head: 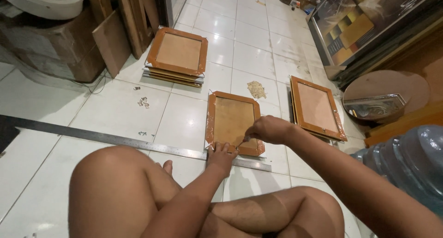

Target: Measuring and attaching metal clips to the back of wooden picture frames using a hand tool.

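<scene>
A picture frame (233,120) with brown taped edges lies face down on the white tiled floor in front of me. My left hand (220,156) presses flat on its near edge, fingers spread. My right hand (269,128) hovers over the frame's near right corner with fingers pinched on a small thin tool or fastener; its kind is too small to tell. My bare knees fill the bottom of the view.
A long steel ruler (115,139) lies across the floor under the frame's near edge. A stack of similar frames (177,53) sits further back, another frame (317,108) to the right. Small metal bits (144,102), a paper scrap (256,89), a water jug (408,162), boards and large framed pictures surround.
</scene>
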